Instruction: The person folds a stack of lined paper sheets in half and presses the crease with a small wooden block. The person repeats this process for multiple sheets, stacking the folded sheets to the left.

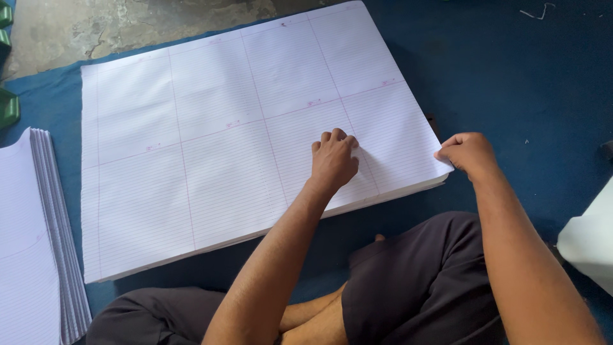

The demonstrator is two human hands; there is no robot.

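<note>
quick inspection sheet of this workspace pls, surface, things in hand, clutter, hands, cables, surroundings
surface: blue mat on the floor, with bare grey concrete at the top left.
things in hand: large stack of ruled sheets, lying flat on the mat.
clutter: second pile of ruled sheets at left; a white object at the right edge, kind unclear.
hands: left hand rests curled on the top sheet; right hand pinches the stack's near right corner.
cables: nothing seen.
surroundings: green objects at the left edge; the person sits cross-legged in dark trousers.
</note>
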